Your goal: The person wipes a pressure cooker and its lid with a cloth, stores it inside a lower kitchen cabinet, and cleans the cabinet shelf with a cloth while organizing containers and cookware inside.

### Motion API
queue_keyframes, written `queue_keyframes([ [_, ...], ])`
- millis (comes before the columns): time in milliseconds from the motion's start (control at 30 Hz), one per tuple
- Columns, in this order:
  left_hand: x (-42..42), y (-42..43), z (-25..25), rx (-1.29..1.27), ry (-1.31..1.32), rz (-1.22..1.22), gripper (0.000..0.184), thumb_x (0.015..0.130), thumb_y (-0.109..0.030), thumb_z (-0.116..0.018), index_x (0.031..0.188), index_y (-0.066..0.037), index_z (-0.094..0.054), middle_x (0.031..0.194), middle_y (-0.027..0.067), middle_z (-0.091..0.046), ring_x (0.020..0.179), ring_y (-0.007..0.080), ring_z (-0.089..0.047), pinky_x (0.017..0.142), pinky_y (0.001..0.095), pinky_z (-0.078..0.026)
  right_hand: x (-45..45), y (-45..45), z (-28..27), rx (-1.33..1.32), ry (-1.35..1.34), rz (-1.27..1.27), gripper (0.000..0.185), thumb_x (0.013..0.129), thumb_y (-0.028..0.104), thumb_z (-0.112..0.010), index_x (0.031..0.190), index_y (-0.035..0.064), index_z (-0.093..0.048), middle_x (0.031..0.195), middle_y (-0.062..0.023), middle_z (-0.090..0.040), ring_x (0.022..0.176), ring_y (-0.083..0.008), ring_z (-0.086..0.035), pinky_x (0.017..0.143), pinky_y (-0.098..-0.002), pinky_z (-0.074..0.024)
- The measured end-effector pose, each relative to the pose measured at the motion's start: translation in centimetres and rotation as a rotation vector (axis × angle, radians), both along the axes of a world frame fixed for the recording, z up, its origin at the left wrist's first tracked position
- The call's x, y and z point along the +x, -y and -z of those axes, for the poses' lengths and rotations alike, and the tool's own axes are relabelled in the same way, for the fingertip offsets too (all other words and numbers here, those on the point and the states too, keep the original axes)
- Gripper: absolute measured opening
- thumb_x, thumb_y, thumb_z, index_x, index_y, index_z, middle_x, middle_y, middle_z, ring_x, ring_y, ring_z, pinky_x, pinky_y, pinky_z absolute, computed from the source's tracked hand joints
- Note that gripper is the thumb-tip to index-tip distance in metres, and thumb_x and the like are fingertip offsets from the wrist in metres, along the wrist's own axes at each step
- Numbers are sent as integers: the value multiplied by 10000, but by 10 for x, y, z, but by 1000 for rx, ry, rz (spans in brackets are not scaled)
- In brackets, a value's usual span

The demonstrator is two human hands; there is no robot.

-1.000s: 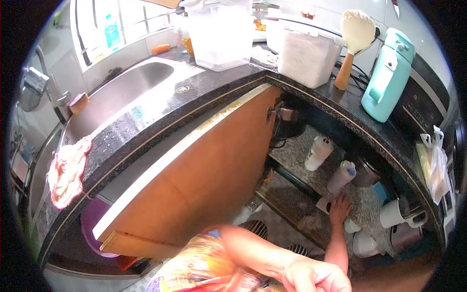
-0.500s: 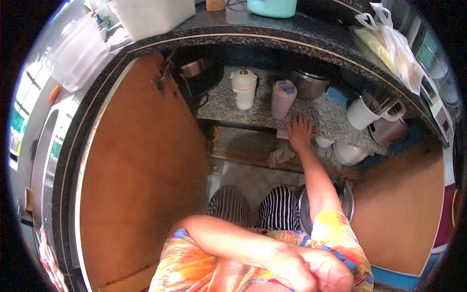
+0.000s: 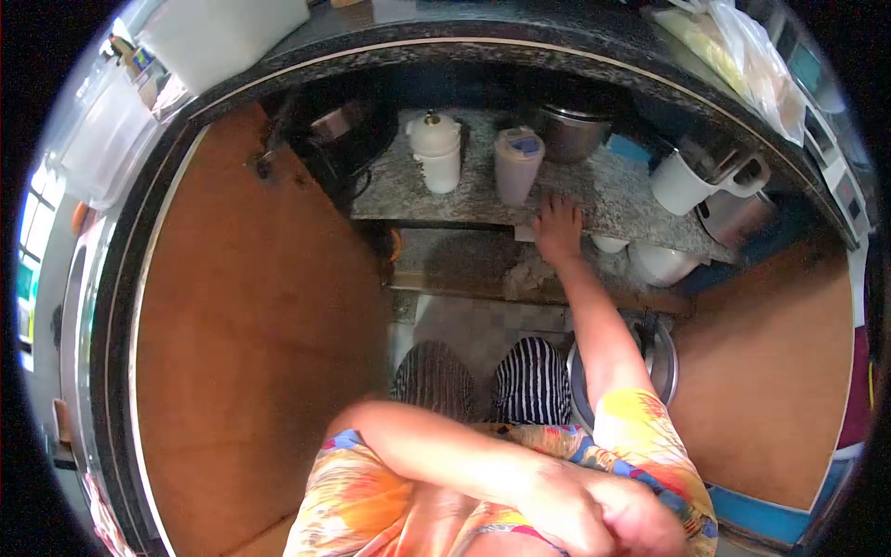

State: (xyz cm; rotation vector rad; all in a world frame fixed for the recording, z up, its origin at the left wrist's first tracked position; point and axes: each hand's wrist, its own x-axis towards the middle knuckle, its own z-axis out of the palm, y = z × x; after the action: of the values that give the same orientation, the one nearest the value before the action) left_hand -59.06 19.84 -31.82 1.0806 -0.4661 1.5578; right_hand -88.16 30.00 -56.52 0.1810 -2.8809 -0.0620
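A kitchen cupboard (image 3: 483, 84), already open, sits under a speckled black stone counter (image 3: 445, 39), its flat brown wooden door (image 3: 260, 353) well left of both hands. Nearest, the left hand (image 3: 580, 509) curls before the chest; what it grips, if anything, cannot be told. Farther in, the right hand (image 3: 559, 232) rests, fingers spread and gripping nothing visible, on the front edge of a speckled grey stone shelf (image 3: 399, 197). Just left of its fingertips, a lilac lidded tumbler (image 3: 518, 172) stands unlifted, with side room before a white lidded canister (image 3: 438, 156) farther left.
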Motion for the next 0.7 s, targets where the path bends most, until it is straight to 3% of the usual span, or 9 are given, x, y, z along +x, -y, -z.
queue_keyframes([
  [33, -3, -12, 3, 182, 12, -51, 257, 868, -116, -607, 1010, 76, -513, 911, 92, -563, 837, 185, -553, 686, 305, -453, -1, -2, -1, 37, 3, 11, 515, 970, 363, -422, 1378, 48, -404, 1435, -161, -356, 1343, -363, -283, 1110, -511, -185],
  [133, -36, 26, 5, -202, -384, -135, 329, 911, -346, -604, 784, -43, -589, 779, 97, -589, 723, 285, -562, 697, 378, -455, 6, 5, -15, -143, 91, -14, 523, 927, 351, -463, 1365, 66, -437, 1408, -186, -396, 1303, -354, -353, 1094, -500, -237],
  [167, -45, 26, -2, -253, -339, -368, 313, 912, -325, -589, 746, -59, -591, 760, 102, -593, 702, 306, -573, 673, 387, -457, -1, 7, -16, -349, 147, 43, 516, 906, 336, -480, 1357, 87, -459, 1395, -197, -412, 1285, -340, -381, 1083, -496, -264],
  [233, -71, 41, 14, -600, -431, -655, 265, 893, -275, -602, 714, -79, -604, 815, 127, -627, 776, 281, -623, 693, 365, -485, -13, 5, -11, -293, 292, 80, 528, 886, 311, -496, 1363, 88, -457, 1451, -181, -357, 1340, -337, -325, 1123, -511, -193],
  [300, -98, 52, 33, -1030, -460, -1039, 147, 823, -153, -637, 925, -53, -601, 956, 126, -627, 840, 220, -618, 737, 322, -503, 2, 11, -11, -341, 60, 69, 528, 891, 332, -499, 1354, 82, -465, 1463, -159, -343, 1373, -333, -268, 1145, -509, -124],
  [400, -165, 79, 87, -1488, -549, -1675, 410, 850, -34, -548, 1260, -32, -524, 1230, 112, -547, 1112, 180, -526, 949, 323, -428, -7, 12, 13, -477, -110, 84, 544, 892, 356, -502, 1356, 74, -462, 1470, -155, -334, 1383, -363, -236, 1148, -519, -82],
  [533, -256, 175, 176, -1824, -1087, -1804, 569, 914, -135, -567, 1429, -37, -345, 1476, 222, -286, 1385, 351, -251, 1109, 457, -260, -6, 11, 15, -378, -147, 128, 584, 879, 389, -515, 1365, 72, -454, 1471, -155, -336, 1386, -381, -219, 1135, -548, -79],
  [600, -274, 208, 202, -1837, -1664, -1835, 662, 904, -185, -596, 1455, -23, -268, 1507, 226, -223, 1403, 382, -189, 1132, 474, -220, -1, 11, 6, -401, -119, 68, 593, 870, 405, -520, 1354, 67, -472, 1455, -162, -361, 1387, -374, -219, 1127, -562, -86],
  [700, -282, 218, 225, -1922, -2008, -1736, 745, 884, -180, -616, 1474, -11, -193, 1522, 223, -186, 1409, 392, -155, 1144, 473, -185, 3, 5, 1, -399, -267, 40, 579, 853, 415, -534, 1309, 57, -520, 1425, -171, -404, 1384, -371, -230, 1116, -582, -104],
])
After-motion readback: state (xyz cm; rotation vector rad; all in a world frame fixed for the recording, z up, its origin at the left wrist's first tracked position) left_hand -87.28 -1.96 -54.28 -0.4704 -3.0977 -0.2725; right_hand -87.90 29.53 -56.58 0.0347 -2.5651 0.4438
